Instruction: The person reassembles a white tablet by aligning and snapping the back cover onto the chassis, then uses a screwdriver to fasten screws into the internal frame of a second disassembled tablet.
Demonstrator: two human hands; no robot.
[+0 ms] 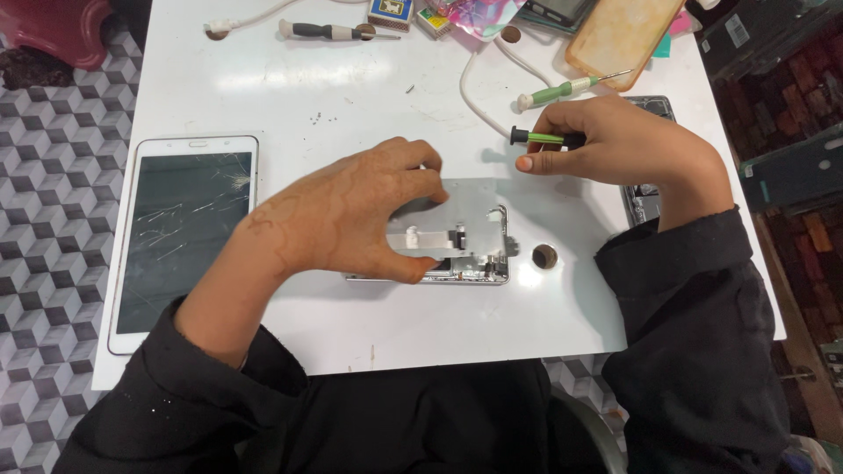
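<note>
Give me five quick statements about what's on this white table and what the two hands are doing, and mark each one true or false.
1. The left hand rests on the opened silver device frame. True.
2. The right hand holds a small screwdriver with a green and black handle. True.
3. The white tablet at the left of the table has an unbroken screen. False: cracks run across its glass.
4. The orange phone case lies under the left hand. False: it lies at the table's far edge, beyond the right hand.
5. A second screwdriver with a dark handle lies unheld at the far side of the table. True.
</note>
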